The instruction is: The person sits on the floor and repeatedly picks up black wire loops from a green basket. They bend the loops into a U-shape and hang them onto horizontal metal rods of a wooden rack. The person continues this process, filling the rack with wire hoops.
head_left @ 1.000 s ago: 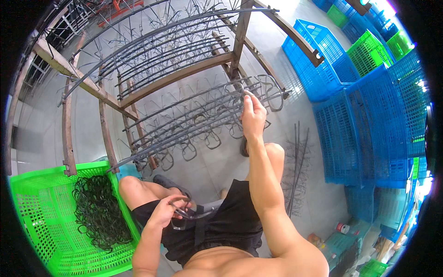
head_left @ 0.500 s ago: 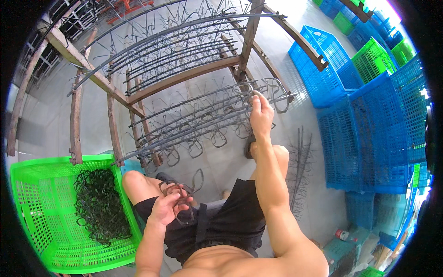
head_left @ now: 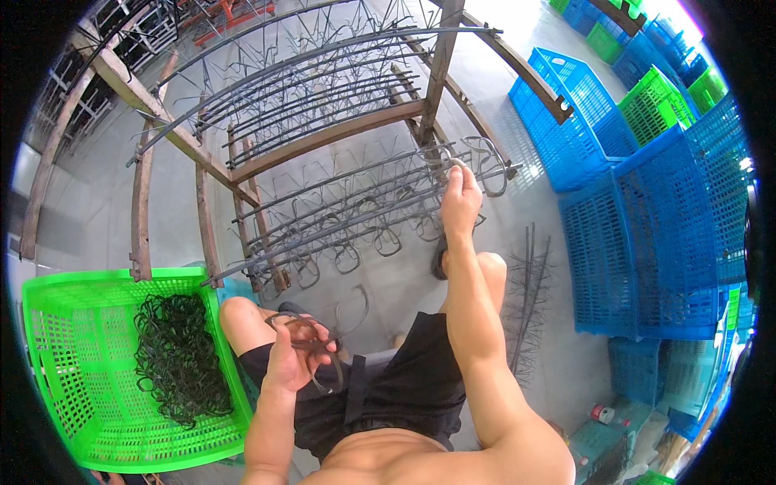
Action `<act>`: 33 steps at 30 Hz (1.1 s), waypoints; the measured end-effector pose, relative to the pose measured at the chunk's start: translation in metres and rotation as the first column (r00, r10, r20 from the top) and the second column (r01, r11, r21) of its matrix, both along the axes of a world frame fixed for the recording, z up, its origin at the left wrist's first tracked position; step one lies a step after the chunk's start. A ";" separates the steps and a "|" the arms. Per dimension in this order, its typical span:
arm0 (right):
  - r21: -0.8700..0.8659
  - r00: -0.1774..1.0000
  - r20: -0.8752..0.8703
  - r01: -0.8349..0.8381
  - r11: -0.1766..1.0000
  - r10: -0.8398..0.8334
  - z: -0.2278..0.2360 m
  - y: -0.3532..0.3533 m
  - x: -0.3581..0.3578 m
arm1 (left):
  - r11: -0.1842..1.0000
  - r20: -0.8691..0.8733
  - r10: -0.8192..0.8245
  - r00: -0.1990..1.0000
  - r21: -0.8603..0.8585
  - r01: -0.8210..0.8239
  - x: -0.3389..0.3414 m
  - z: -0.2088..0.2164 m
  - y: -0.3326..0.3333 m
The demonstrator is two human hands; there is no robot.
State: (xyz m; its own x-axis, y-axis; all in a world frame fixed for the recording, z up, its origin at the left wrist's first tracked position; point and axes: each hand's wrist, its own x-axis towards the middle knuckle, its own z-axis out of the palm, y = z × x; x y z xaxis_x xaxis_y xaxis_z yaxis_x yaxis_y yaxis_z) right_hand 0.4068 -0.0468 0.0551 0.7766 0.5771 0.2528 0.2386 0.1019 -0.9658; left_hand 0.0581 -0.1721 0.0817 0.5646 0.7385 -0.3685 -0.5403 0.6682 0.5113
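The left hand curls closed round thin, smooth dark loops above the lap; the rough brown rack carries slim, spiky grey rods; the right hand clamps thumb and finger on a flat grey loop near a lower rod's right end. A slotted green plastic basket contains a tangled black heap; at right stand meshed blue plastic crates

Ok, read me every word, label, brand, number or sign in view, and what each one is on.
No text can be read.
Red-and-white container at lower right: any marking is too small and blurred to read.
Green basket, blue crates and wooden rack: no legible writing.
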 end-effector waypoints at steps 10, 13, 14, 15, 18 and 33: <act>-0.121 0.998 -0.010 -0.070 0.990 0.070 0.011 -0.039 -0.014 | 0.988 0.068 0.151 0.986 -0.027 -0.149 0.016 0.017 0.012; -0.272 0.892 0.439 0.016 0.962 0.109 0.031 -0.076 -0.065 | 0.970 0.014 0.198 0.980 0.141 -0.197 0.035 0.025 0.012; -0.306 0.925 0.137 -0.301 0.903 0.355 0.032 -0.095 -0.083 | 0.959 0.010 0.205 0.979 0.200 -0.203 0.041 0.025 0.011; -0.237 0.872 -0.152 -0.489 0.840 0.465 0.036 -0.110 -0.106 | 0.955 0.053 0.195 0.979 0.217 -0.202 0.046 0.025 0.011; -0.239 0.894 0.108 -0.401 0.884 0.435 0.058 -0.119 -0.131 | 0.947 0.019 0.189 0.982 0.262 -0.188 0.048 0.030 0.009; 0.129 0.516 -0.732 -0.537 0.834 0.446 0.031 -0.140 -0.163 | 0.156 -0.165 0.610 0.775 0.984 0.087 0.077 0.000 0.003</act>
